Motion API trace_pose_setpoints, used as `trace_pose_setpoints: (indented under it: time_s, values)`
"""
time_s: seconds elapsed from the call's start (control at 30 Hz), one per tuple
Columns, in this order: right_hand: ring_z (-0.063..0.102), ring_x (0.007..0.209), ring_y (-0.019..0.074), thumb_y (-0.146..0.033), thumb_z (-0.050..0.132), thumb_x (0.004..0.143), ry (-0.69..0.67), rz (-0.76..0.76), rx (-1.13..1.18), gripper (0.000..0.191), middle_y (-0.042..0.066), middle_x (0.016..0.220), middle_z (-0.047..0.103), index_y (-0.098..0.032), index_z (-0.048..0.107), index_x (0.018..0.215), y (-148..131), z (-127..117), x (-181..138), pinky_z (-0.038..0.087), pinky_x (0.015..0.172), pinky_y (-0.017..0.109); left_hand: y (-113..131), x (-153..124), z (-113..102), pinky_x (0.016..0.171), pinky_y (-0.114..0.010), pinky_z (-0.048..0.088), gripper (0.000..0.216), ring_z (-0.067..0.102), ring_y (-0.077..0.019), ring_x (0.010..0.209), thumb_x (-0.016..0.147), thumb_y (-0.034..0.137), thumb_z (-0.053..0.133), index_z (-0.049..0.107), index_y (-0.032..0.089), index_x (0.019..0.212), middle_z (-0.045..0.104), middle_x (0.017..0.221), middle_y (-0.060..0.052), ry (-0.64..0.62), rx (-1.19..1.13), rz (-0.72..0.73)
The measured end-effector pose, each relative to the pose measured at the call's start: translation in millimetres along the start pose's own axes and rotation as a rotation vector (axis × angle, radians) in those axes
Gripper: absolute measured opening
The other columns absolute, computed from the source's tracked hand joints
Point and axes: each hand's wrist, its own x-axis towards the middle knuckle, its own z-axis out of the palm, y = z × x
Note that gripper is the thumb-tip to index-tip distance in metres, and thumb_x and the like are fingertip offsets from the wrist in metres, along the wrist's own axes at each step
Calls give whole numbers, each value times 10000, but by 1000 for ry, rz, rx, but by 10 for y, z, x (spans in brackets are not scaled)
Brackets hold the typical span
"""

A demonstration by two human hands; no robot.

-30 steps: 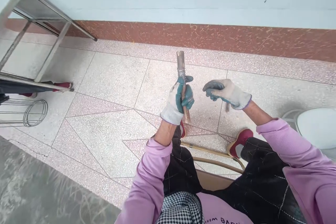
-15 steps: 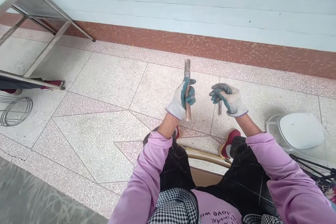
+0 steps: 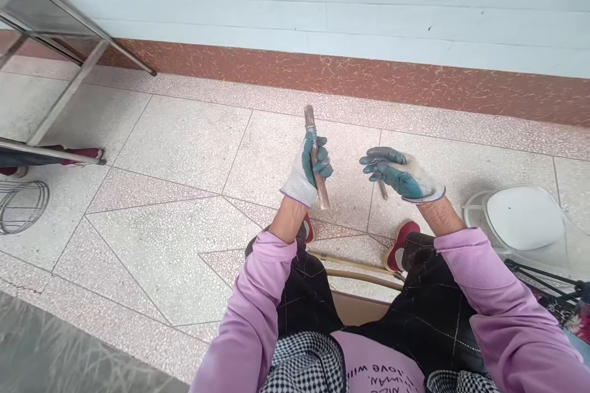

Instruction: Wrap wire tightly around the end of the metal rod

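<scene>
Left hand (image 3: 308,167): gripping now, fingers wrapped firmly round the middle of one brown stick (image 3: 323,195), held up over the floor (image 3: 175,135), its far end leaning left.
Wire (image 3: 312,129): one silvery band, wound round the stick just beyond the fist.
Right hand (image 3: 402,173): over on the right, well apart from the stick, fingers loosely curled on one short grey rod (image 3: 383,190); only its near end shows.
Gloves (image 3: 297,186): two of them, white, palms and fingers coated teal.
Writing (image 3: 362,369): here it is, upside down on the pink shirt (image 3: 353,344), "love will"; the words around it are too warped to be sure of.
Houndstooth cloth (image 3: 306,363): two patches at the near edge, either side of the lettering.
Red shoes (image 3: 402,245): two on the wearer, two more at left on another person.
Metal stand (image 3: 70,98): one, far left.
Wire rings (image 3: 24,207): left, nearer than the stand, too blurred to count.
White seat (image 3: 525,218): one, right.
Skirting (image 3: 258,67): red-brown, running along the far wall (image 3: 295,9).
</scene>
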Motion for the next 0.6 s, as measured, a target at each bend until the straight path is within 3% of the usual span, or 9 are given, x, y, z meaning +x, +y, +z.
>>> trace_pose_setpoints:
  time_s: [0.1,0.27,0.37,0.5,0.6]
  values:
    - [790,810,218,-365,1025,644,70,36,-139,506,105,1025,876,-206,852,1092,-10,49,10,650,674,318,30,5,-22,358,-177,199,611,240,-30,322,1261,553,402,634,165,850,361,510,101,-25,-12,11]
    - [620,569,154,-445,939,666,180,44,-309,369,52,726,753,-174,814,883,-8,134,-4,488,471,278,33,41,-44,362,-187,215,522,233,-36,338,1193,587,597,633,181,867,358,518,114,-21,63,26]
    - [547,527,132,-486,929,657,242,30,-369,369,27,665,687,-192,777,821,-32,171,-22,413,432,264,-24,80,-64,406,-179,341,434,386,-48,394,1105,557,760,650,186,908,483,578,93,28,187,62]
    - [424,465,107,-506,916,697,337,45,-455,341,-3,589,593,-217,759,787,-84,198,-51,282,389,257,-109,125,-98,707,-209,616,318,714,-102,694,1020,457,867,702,186,1049,720,828,15,107,270,196]
    - [411,474,118,-504,920,745,319,66,-467,314,4,592,588,-232,787,827,-111,199,-78,251,387,264,-137,137,-94,850,-273,659,306,800,-164,894,1001,415,878,725,197,1151,786,966,-32,87,272,198]
